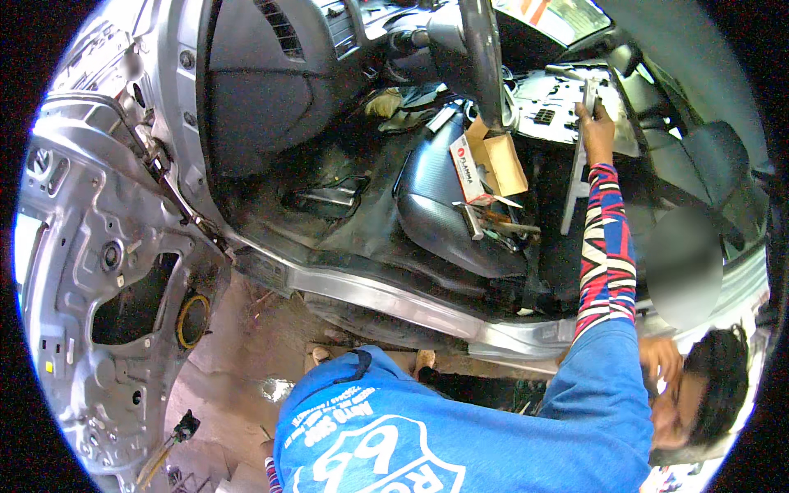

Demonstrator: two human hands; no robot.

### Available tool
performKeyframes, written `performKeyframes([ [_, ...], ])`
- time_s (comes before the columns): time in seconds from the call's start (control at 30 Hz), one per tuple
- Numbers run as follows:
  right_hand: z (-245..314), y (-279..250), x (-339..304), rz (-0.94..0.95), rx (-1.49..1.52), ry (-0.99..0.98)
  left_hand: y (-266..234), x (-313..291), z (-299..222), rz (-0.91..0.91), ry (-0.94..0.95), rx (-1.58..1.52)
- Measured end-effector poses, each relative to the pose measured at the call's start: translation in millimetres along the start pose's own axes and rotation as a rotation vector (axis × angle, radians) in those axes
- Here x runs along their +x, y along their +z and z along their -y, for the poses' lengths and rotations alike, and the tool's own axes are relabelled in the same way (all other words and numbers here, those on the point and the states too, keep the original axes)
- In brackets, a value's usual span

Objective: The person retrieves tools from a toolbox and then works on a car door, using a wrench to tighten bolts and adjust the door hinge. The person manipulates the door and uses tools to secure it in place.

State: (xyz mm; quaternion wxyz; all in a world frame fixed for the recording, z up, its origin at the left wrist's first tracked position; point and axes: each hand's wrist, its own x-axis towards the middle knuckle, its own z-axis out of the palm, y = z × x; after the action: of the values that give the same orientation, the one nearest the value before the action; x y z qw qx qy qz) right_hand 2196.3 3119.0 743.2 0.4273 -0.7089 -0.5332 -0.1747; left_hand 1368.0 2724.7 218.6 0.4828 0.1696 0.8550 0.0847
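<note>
My right hand (pixel 598 130), in a patterned sleeve, is raised over the car's front seats. Its fingers are wrapped round the upper part of a long, narrow grey strip (pixel 574 189), which hangs down past the seat edge. Beyond the hand lies a pale panel (pixel 538 92) with dark cut-outs. Nearby on the black seat (pixel 444 168) sits an opened white-and-red carton (pixel 470 168), with several small tools (pixel 509 226) beside it. Of my left arm only a bit of sleeve (pixel 273 476) shows at the lower edge; my left hand is almost wholly hidden by my blue shirt.
A stripped grey car door (pixel 123 271) stands open on the left, near the silver door sill (pixel 394 300). The steering wheel (pixel 483 70) rises ahead. At the lower right is another person's head (pixel 715 394) with a raised hand (pixel 660 357). A cable (pixel 168 448) lies low left.
</note>
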Motion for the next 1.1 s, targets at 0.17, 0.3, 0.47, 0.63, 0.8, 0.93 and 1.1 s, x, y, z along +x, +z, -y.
performKeyframes([
  [0.17,-87.3,56.2,-5.5,0.151,-0.094,-0.042,-8.2,-0.5,17.0,-0.06,-0.044,0.081],
  [0.3,-116.1,85.1,-17.6,0.199,-0.155,0.004,-15.7,19.9,65.0,0.134,0.068,0.957],
  [0.47,-40.4,104.8,-77.0,-0.075,-0.272,-0.187,-19.5,29.3,70.7,0.032,0.464,1.084],
  [0.63,118.5,116.5,-195.8,-0.362,0.001,-0.312,-52.3,-35.6,6.8,-0.131,-0.127,0.225],
  [0.8,271.7,122.5,-313.4,-0.15,0.452,-0.36,-51.3,-67.6,8.6,-0.061,-0.175,0.194],
  [0.93,408.5,136.0,-375.1,0.395,0.949,-0.456,-36.7,-47.9,59.3,-0.059,-0.245,-0.084],
  [1.1,560.9,143.0,-397.1,0.77,1.568,-0.653,15.7,-22.7,140.1,-0.039,-0.212,-0.153],
])
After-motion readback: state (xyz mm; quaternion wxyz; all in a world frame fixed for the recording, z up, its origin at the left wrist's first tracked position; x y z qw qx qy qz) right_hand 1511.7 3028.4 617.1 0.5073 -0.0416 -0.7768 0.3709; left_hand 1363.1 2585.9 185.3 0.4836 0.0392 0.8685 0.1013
